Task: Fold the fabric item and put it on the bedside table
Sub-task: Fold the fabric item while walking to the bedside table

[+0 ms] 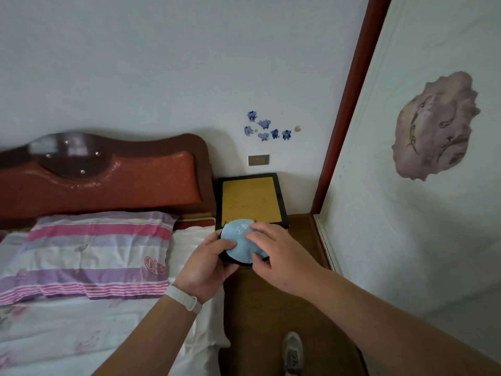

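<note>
A small light-blue fabric item (pixel 240 240) with a dark underside and white print is held in the air between the bed and the bedside table (pixel 250 198). My left hand (pixel 208 263) grips its lower left edge, thumb on top. My right hand (pixel 273 252) lies over its right side with fingers pressing the blue face. The bedside table has a yellow top in a black frame and stands just beyond the fabric, against the wall.
The bed (pixel 67 321) with a striped pink and purple pillow (pixel 89 253) and a red-brown headboard (pixel 108 180) fills the left. A wardrobe door (pixel 406 185) with a shell print stands on the right. Brown wooden floor and my shoe (pixel 292 354) lie below.
</note>
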